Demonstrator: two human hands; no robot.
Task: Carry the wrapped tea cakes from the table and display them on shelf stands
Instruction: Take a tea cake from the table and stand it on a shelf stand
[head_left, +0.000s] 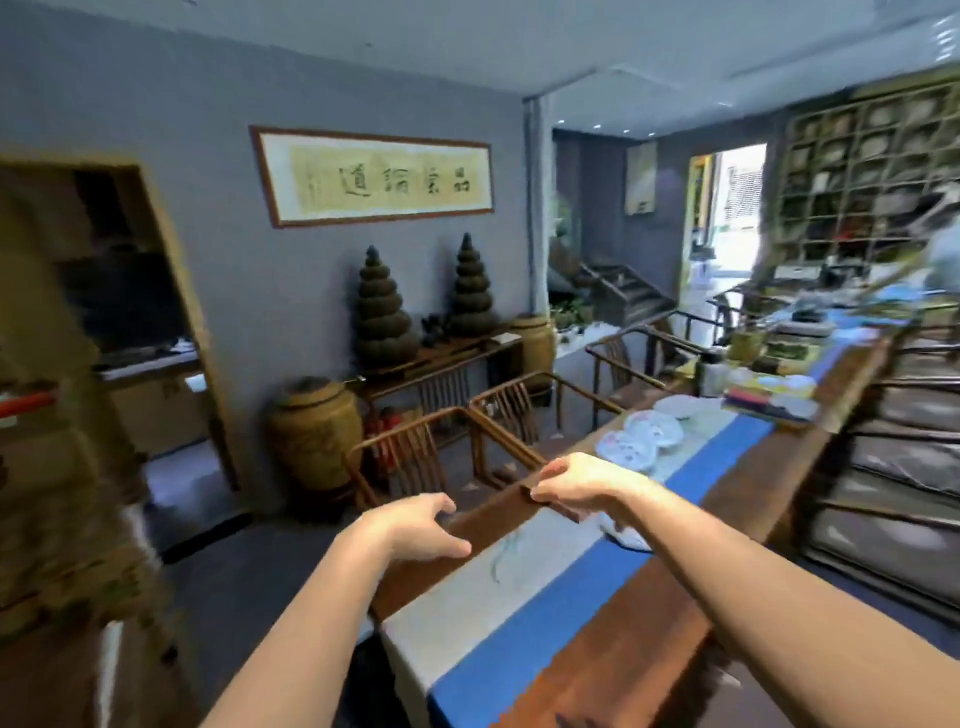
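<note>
Fingers (441, 506) loosely curled, seemingly empty

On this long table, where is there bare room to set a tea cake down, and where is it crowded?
Free: the runner at the near end, between the hands and the table's near edge, and the bare wood strip right of the blue band. Crowded: the wrapped tea cakes beyond the right hand, then the cluttered, blurred far end.

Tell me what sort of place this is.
Probably a tea shop or tea room: wrapped tea cakes lie on a long wooden table, a grid shelf lines the wall, and a calligraphy scroll hangs framed.
</note>
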